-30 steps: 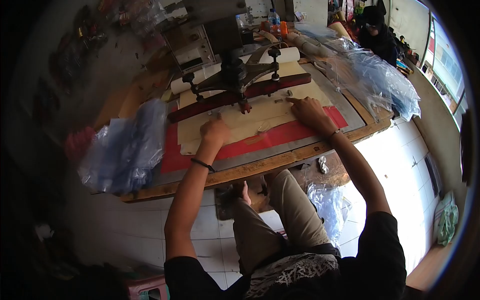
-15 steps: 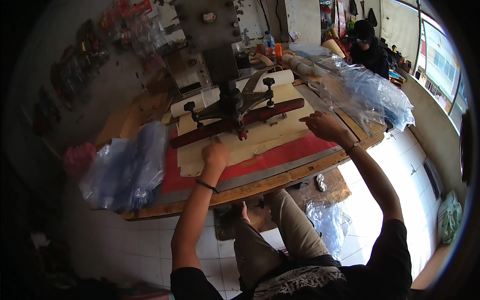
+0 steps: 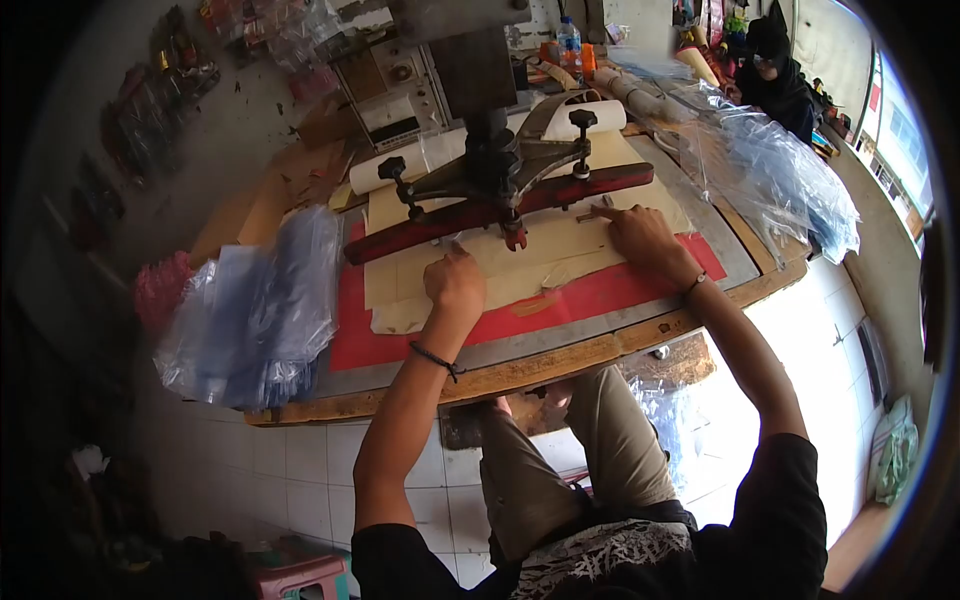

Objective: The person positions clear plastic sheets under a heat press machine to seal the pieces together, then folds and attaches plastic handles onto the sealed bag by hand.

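Note:
A press head with a long red bar (image 3: 500, 212) hangs over a cream sheet (image 3: 520, 262) on a red mat (image 3: 540, 315). My left hand (image 3: 456, 282) is at the sheet just in front of the bar's left half. Its fingers are curled, their tips close to a small greyish piece; whether they hold it is hidden. My right hand (image 3: 645, 240) rests on the sheet's right part, fingers stretched forward. Its fingertips are beside a small metal strip (image 3: 590, 216) near the bar's right half. Behind the bar lies a white roll (image 3: 590, 118).
Clear plastic with a bluish tint (image 3: 255, 315) is heaped at the table's left. More clear plastic (image 3: 790, 190) hangs over the right side. A bottle (image 3: 569, 45) stands at the back. Another person (image 3: 775, 85) sits at the far right. The wooden table edge (image 3: 560, 372) runs before me.
My right hand has come further left over the sheet, its fingertips now beside the small metal strip. My left hand stays near the bar. The camera view has shifted slightly.

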`<state>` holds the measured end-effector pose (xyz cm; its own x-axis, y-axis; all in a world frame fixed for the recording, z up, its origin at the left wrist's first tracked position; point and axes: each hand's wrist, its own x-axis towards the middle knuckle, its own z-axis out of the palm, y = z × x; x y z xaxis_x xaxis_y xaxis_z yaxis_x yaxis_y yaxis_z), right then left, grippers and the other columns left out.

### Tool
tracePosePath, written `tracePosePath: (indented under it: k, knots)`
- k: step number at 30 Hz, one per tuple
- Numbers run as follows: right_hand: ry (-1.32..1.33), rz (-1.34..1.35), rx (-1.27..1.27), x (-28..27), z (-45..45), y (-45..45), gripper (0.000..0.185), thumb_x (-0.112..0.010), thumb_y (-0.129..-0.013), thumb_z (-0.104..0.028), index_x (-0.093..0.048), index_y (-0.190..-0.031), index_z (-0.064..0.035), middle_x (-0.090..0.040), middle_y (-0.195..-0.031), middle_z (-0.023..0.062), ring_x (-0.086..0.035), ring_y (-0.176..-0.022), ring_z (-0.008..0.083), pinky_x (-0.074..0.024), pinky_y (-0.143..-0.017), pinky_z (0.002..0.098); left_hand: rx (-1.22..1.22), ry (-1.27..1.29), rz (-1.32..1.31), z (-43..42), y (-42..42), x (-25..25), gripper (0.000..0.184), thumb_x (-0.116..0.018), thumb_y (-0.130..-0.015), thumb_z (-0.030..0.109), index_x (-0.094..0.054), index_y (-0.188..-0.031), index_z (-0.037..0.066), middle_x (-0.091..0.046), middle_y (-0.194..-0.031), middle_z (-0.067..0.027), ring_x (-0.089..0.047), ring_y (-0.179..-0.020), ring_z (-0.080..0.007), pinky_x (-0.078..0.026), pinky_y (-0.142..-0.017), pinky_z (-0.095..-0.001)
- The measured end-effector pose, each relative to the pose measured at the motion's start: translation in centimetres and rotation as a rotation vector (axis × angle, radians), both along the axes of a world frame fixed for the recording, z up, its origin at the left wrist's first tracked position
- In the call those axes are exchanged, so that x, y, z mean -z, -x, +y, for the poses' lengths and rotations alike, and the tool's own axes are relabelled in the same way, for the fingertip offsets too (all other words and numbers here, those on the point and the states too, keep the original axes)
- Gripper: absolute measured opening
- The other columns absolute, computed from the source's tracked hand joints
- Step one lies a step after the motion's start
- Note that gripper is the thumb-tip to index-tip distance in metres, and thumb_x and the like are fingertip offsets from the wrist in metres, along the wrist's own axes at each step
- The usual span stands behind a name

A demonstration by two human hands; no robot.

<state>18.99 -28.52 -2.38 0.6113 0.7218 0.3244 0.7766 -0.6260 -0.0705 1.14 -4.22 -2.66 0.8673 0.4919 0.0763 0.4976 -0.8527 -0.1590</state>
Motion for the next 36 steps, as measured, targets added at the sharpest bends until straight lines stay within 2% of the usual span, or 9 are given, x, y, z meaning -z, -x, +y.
tracePosePath:
  k: [3,9,13,19,23,25,27,29,36]
  knots:
    - [0.005,-0.021,-0.010,0.2,0.2,-0.5,0.040,-0.049,-0.091,-0.017,-0.063,-0.128,-0.0203,-0.069,-0.075,0.0185,-0.068,-0.071,0.0337,-0.0529,-0.067,0.0469,-0.043,0.023,-0.028,0.0,0.0,-0.2,0.051,-0.049,-0.090,0.016,-0.049,-0.138,0.000,-0.072,-0.103,-0.0160,-0.071,-0.092,-0.0274,-0.057,-0.075,-0.0381]
    - [-0.036,-0.032,-0.011,1.0,-0.2,-0.3,0.040,-0.047,-0.091,-0.017,-0.064,-0.128,-0.0208,-0.069,-0.076,0.0179,-0.068,-0.071,0.0338,-0.0528,-0.068,0.0467,0.040,-0.129,-0.087,0.2,-0.2,1.4,0.057,-0.050,-0.087,0.016,-0.046,-0.141,-0.001,-0.073,-0.094,-0.0170,-0.072,-0.083,-0.0284,-0.057,-0.070,-0.0379]
    - [-0.095,-0.072,-0.041,1.8,-0.6,-0.5,0.040,-0.047,-0.091,-0.017,-0.064,-0.127,-0.0198,-0.069,-0.077,0.0175,-0.068,-0.072,0.0352,-0.0529,-0.068,0.0468,0.079,0.019,-0.146,-0.4,2.0,-0.4,0.060,-0.049,-0.085,0.015,-0.043,-0.141,-0.004,-0.071,-0.090,-0.0209,-0.072,-0.081,-0.0326,-0.057,-0.070,-0.0409]
    - [-0.111,-0.069,-0.134,0.5,-2.9,0.9,0.033,-0.051,-0.090,-0.015,-0.069,-0.118,-0.0161,-0.068,-0.091,0.0132,-0.065,-0.092,0.0301,-0.0492,-0.085,0.0426,0.097,0.106,-0.234,0.0,2.4,-0.2,0.056,-0.051,-0.083,0.013,-0.046,-0.134,-0.009,-0.070,-0.091,-0.0265,-0.070,-0.086,-0.0395,-0.056,-0.076,-0.0458]
    - [-0.106,-0.084,0.011,-0.2,-9.6,-0.5,0.026,-0.054,-0.089,-0.017,-0.071,-0.107,-0.0107,-0.064,-0.104,0.0112,-0.059,-0.103,0.0271,-0.0465,-0.089,0.0408,0.119,0.054,-0.244,0.0,2.2,0.0,0.032,-0.054,-0.085,0.015,-0.059,-0.108,-0.007,-0.071,-0.093,-0.0239,-0.071,-0.085,-0.0374,-0.057,-0.077,-0.0439]
    - [0.018,-0.190,0.240,-0.1,-16.3,-4.4,0.022,-0.055,-0.090,-0.019,-0.070,-0.103,-0.0088,-0.063,-0.108,0.0129,-0.058,-0.105,0.0282,-0.0458,-0.091,0.0422,0.158,0.086,-0.161,-0.3,2.3,-1.4,0.030,-0.054,-0.084,0.016,-0.062,-0.103,-0.007,-0.070,-0.093,-0.0252,-0.070,-0.087,-0.0385,-0.057,-0.078,-0.0448]
    - [0.172,-0.197,0.487,-0.3,-20.7,-7.1,0.022,-0.055,-0.093,-0.020,-0.070,-0.091,-0.0044,-0.066,-0.103,0.0156,-0.062,-0.098,0.0325,-0.0486,-0.084,0.0445,0.152,0.128,-0.115,-0.2,2.8,-1.8,0.029,-0.054,-0.083,0.017,-0.065,-0.097,-0.006,-0.070,-0.093,-0.0265,-0.070,-0.088,-0.0395,-0.056,-0.079,-0.0456]
    - [0.122,-0.246,0.594,-0.5,-24.1,-7.1,0.028,-0.057,-0.094,-0.026,-0.070,-0.089,-0.0022,-0.067,-0.100,0.0174,-0.063,-0.097,0.0342,-0.0497,-0.084,0.0450,0.135,0.171,-0.101,-0.1,2.5,-2.1,0.028,-0.055,-0.083,0.018,-0.068,-0.092,-0.004,-0.069,-0.093,-0.0278,-0.069,-0.090,-0.0404,-0.056,-0.080,-0.0462]
    - [-0.105,-0.034,0.560,-0.3,-28.2,-8.5,0.028,-0.064,-0.090,-0.032,-0.070,-0.089,-0.0041,-0.069,-0.087,0.0183,-0.066,-0.087,0.0340,-0.0509,-0.075,0.0439,0.109,0.234,-0.106,-0.2,2.6,-3.1,0.031,-0.054,-0.083,0.019,-0.069,-0.097,-0.004,-0.068,-0.097,-0.0277,-0.067,-0.093,-0.0413,-0.054,-0.085,-0.0463]
